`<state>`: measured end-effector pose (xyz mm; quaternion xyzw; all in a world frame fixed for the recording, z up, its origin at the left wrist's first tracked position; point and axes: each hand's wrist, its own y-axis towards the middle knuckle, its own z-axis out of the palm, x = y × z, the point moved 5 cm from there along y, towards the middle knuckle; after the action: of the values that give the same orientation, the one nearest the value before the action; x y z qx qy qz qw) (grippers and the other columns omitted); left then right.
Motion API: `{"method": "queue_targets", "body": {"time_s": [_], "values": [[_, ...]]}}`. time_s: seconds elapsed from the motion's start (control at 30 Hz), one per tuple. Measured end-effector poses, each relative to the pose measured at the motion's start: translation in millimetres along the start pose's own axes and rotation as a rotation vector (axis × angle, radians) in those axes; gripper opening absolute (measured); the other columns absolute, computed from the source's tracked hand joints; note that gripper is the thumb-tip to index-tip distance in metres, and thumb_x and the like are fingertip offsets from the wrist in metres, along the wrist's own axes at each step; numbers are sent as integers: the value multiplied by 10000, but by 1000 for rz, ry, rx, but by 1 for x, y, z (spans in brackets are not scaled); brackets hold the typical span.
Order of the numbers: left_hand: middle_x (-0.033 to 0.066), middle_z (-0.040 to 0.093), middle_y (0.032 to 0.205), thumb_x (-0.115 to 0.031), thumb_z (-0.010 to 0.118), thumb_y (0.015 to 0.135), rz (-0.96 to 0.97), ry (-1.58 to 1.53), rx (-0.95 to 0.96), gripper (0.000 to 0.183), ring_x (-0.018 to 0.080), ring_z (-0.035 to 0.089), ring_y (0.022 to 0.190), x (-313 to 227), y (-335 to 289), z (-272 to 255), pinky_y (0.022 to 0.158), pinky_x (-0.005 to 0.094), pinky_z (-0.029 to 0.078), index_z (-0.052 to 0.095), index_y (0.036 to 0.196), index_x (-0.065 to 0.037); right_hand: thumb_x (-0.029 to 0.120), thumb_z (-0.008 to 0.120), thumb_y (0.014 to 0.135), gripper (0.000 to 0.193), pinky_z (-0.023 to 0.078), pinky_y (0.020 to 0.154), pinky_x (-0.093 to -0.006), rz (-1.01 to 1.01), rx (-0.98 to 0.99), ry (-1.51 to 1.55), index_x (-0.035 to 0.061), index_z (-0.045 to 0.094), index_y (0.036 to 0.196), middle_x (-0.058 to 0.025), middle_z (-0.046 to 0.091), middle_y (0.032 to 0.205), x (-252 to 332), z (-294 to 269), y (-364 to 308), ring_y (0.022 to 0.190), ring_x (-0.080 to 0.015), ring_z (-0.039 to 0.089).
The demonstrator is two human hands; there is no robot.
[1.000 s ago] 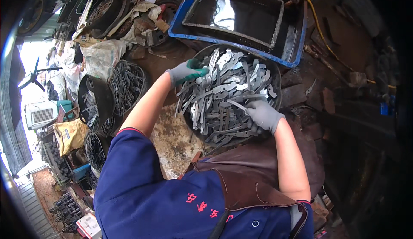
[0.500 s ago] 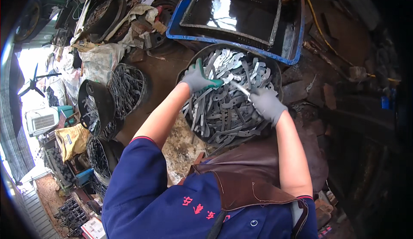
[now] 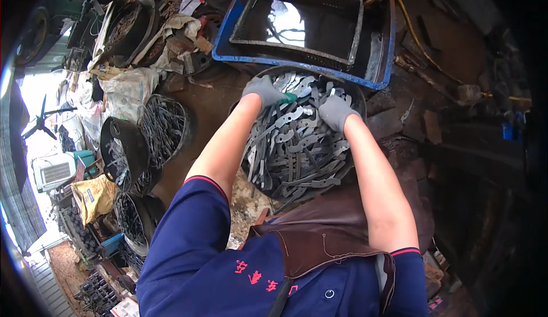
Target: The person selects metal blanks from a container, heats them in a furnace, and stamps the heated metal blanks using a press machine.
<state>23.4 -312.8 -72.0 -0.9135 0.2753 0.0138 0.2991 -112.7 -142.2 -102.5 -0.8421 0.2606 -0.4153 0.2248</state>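
In front of me a round dark tub (image 3: 361, 103) is heaped with flat, curved grey metal pieces (image 3: 294, 145), some notched and some shiny. My left hand (image 3: 264, 90), in a grey glove with a green thumb, rests at the tub's upper left. Its thumb stretches right over the pieces; the other fingertips are partly hidden. On the upper right side of the heap is my right hand (image 3: 337, 113), in a grey glove, with its fingers curled closed. A pale, narrow metal piece (image 3: 330, 88) shows above those fingers, its lower end hidden by them.
A blue-rimmed basin (image 3: 302, 67) with dark, reflecting liquid and a rectangular metal frame (image 3: 358, 28) stands just beyond the tub. Several dark buckets (image 3: 127, 151) of metal strips stand at left. A yellow hose (image 3: 419, 31) runs along the right, near scattered scrap.
My right hand has moved up and left over the heap, and the silvery bar it held now points upward, mostly hidden. My left hand has shifted slightly up; its thumb has left a shiny piece.
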Motion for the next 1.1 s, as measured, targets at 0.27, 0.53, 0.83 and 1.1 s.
{"method": "queue_targets", "body": {"time_s": [0.27, 0.53, 0.83, 1.1], "values": [[228, 414, 1378, -664, 718, 526, 30, 145, 150, 1074, 331, 394, 1296, -10, -13, -5, 1058, 378, 351, 431, 1353, -42, 155, 419, 898, 271, 474, 435, -322, 146, -1, 688, -30, 615, 928, -148, 643, 688, 12, 22, -30, 495, -208, 612], [205, 404, 1389, -583, 758, 490, 4, 136, 100, 1040, 323, 407, 1284, -10, -2, 1, 1047, 399, 371, 458, 1320, -32, 207, 514, 868, 297, 485, 492, -376, 3, -78, 509, -63, 638, 855, -162, 630, 642, 12, 33, -4, 500, -261, 624], [218, 437, 1315, -578, 762, 509, 220, 227, 104, 1007, 361, 413, 1248, -39, -34, 11, 1041, 399, 345, 456, 1292, -25, 176, 508, 874, 254, 485, 541, -374, 38, -34, 761, -50, 611, 932, -159, 639, 693, 14, 22, -45, 592, -246, 642], [227, 550, 1181, -474, 785, 528, 247, -40, 5, 812, 356, 518, 1139, -42, -34, 24, 955, 402, 411, 520, 1146, -20, 188, 510, 856, 282, 502, 655, -390, -138, -171, 502, -64, 618, 919, -210, 645, 788, -6, 33, -27, 708, -317, 641]]}}
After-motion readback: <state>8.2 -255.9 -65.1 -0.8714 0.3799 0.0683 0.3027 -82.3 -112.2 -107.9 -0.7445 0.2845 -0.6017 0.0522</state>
